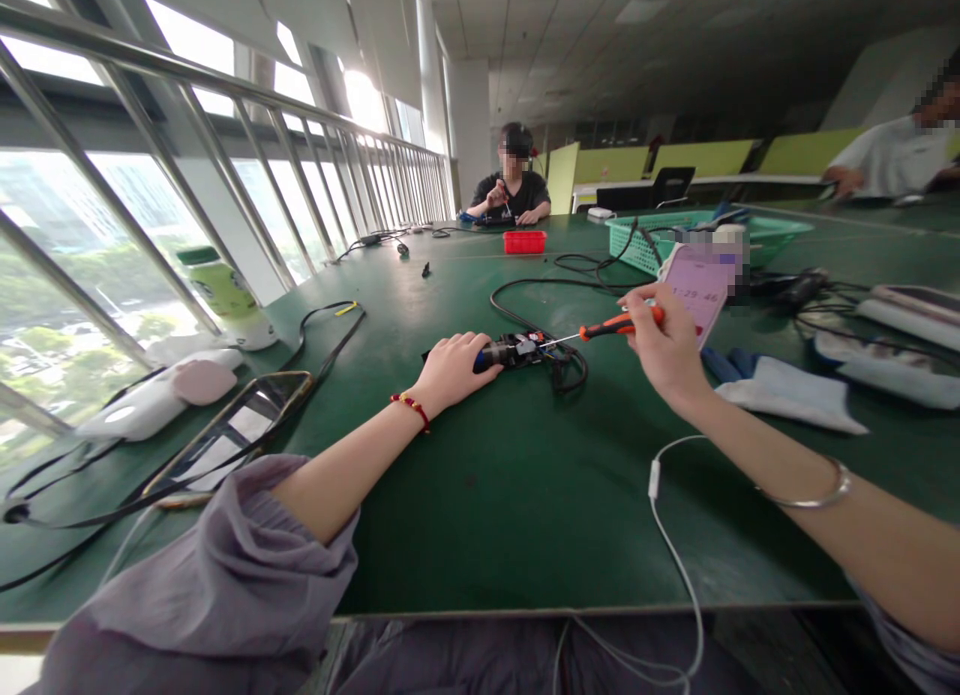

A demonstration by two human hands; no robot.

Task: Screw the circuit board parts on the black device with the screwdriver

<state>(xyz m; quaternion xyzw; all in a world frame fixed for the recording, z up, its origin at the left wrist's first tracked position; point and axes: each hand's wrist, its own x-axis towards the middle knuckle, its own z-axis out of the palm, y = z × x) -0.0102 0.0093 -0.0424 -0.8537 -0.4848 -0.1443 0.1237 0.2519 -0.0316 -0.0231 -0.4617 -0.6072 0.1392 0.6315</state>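
Observation:
Lying on the green table is a dark cylindrical device (517,349) with its inner parts exposed and a black cable at its far end. My left hand (456,363) is closed over its near end, which the palm mostly hides. In my right hand (664,350) is a screwdriver (611,325) with an orange and black handle, gripped by the fingers. The shaft slants down to the left, and its tip is at the exposed part of the device. Whether the tip sits in a screw is too small to tell.
A phone (697,290) leans against a green basket (626,245) behind my right hand. Further back is a red tray (524,242). On the left stand a green-lidded bottle (229,300) and another phone (232,430). A white earphone cord (664,525) crosses the front edge. Two people sit beyond.

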